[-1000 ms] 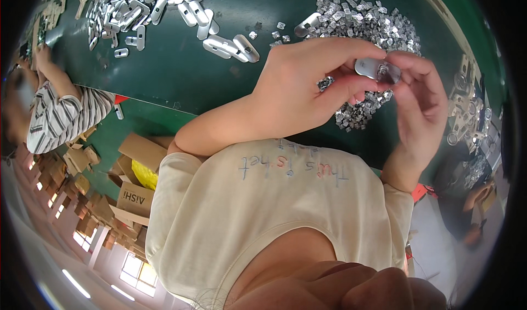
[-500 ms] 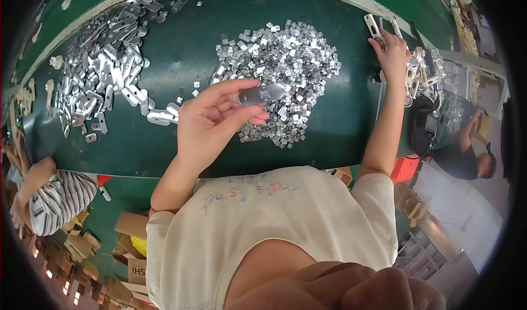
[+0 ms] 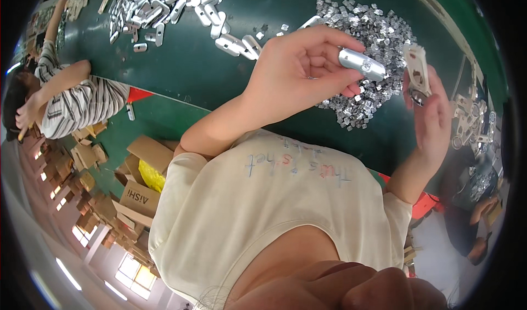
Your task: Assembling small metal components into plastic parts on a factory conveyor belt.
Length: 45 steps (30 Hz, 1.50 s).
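My left hand (image 3: 310,71) pinches an oblong, rounded silver metal cover (image 3: 361,64) between thumb and fingers, over the green table. To its right, my right hand (image 3: 431,118) is raised with a pale, long slotted piece (image 3: 417,71) gripped between thumb and fingers. A shiny metal part shows at that piece's lower end. The two held pieces are apart. Behind my hands lies a heap of small silver cube-like pieces (image 3: 384,41), partly hidden by my left hand. Many similar silver covers (image 3: 164,5) lie in a loose pile at the far left.
Pale slotted parts with rings (image 3: 475,123) lie at the right. A person in a striped shirt (image 3: 85,99) sits at the left; another person in dark clothing (image 3: 464,222) is at the right. Cardboard boxes (image 3: 140,197) stand below the table edge.
My right hand has come from the pale parts at the right toward my left hand, carrying a slotted piece. The cover in my left hand is tilted differently. The whole view has turned.
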### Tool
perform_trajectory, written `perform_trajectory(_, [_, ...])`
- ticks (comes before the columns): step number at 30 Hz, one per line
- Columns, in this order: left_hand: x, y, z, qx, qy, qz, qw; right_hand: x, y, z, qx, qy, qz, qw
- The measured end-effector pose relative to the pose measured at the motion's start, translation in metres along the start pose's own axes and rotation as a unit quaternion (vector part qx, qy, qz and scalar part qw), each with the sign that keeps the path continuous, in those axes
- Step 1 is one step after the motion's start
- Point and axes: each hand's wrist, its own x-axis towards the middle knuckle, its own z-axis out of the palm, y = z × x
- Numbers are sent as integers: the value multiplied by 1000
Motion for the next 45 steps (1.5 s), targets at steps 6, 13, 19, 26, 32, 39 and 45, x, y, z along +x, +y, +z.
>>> perform_trajectory(6, [-8,2,1,29,-27,-44,998,-5,-24,41,-313,121,-151,930])
perform_trajectory(13, [-10,2,2,48,-41,-32,997,3,-16,47,-462,37,-291,837])
perform_trajectory(19, [-9,4,4,14,-49,-49,997,3,-18,46,-494,41,-312,810])
perform_trajectory(26, [-7,5,4,41,-44,-42,997,5,-19,45,-500,20,-323,803])
perform_trajectory(32, [-6,-8,11,169,9,33,985,-3,-12,61,-199,99,-74,972])
perform_trajectory(39, [3,-34,7,223,62,139,963,-5,8,65,-189,134,-81,969])
perform_trajectory(45, [8,-42,-2,282,71,214,933,6,17,70,-273,125,-179,937])
